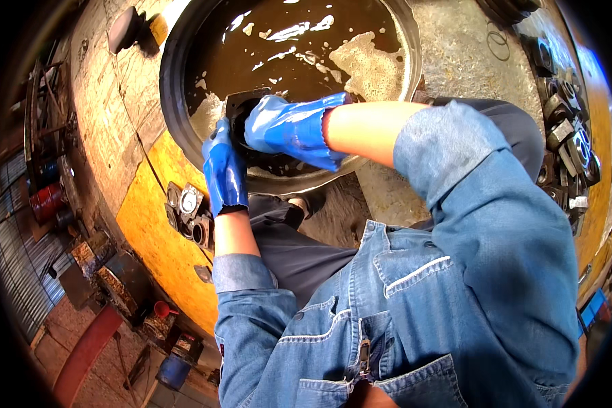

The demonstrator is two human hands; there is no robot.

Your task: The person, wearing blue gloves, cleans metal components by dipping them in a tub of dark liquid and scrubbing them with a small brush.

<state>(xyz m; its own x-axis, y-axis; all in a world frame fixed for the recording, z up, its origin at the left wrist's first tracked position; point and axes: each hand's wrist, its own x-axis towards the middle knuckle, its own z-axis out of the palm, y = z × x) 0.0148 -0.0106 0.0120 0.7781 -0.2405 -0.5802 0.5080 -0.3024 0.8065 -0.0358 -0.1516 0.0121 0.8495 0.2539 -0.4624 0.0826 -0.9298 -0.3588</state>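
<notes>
- In progress: a dark metal housing [237, 109] sits within the near-left rim of the round tub [173, 95], over brown, foamy liquid [251, 47]; this one piece looks only part-way handled.
- The gloved left hand [222, 160] grips the housing's left side; the gloved right hand [282, 126] meets it at the dark opening, its fingertips hidden, so I cannot tell its grip.
- Loose metal parts [190, 212] lie near-left of the tub, more castings [570, 136] well to its right; whether either group is finished or waiting is unclear.
- Beneath the left group, a worn yellow surface [149, 234]; right of the tub, a thin wire ring [498, 46].
- Far left of the tub: a red drum [45, 204] and corrugated sheeting [20, 251].
</notes>
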